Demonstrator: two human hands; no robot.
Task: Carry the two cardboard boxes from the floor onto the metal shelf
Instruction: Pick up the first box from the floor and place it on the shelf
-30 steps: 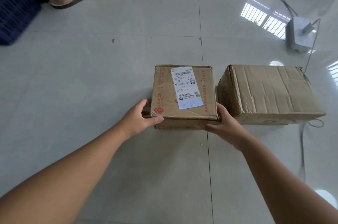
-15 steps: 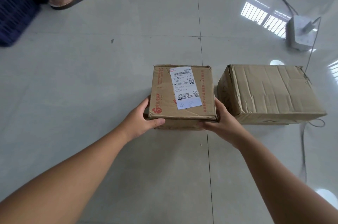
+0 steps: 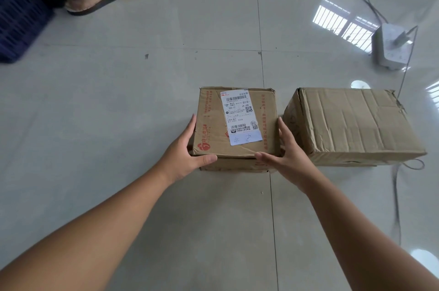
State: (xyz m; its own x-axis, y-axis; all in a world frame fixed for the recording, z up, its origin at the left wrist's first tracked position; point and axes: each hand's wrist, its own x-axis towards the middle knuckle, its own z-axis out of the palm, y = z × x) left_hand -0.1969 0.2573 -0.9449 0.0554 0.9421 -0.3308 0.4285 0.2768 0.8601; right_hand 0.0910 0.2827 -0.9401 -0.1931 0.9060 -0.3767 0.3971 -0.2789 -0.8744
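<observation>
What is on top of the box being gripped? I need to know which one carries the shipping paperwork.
A white shipping label with barcodes sits on the labelled box, which the left hand and right hand clasp. What is inside is hidden.

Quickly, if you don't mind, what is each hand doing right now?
Left hand: closed on the labelled cardboard box, left side.
Right hand: closed on the same box, right side.
</observation>
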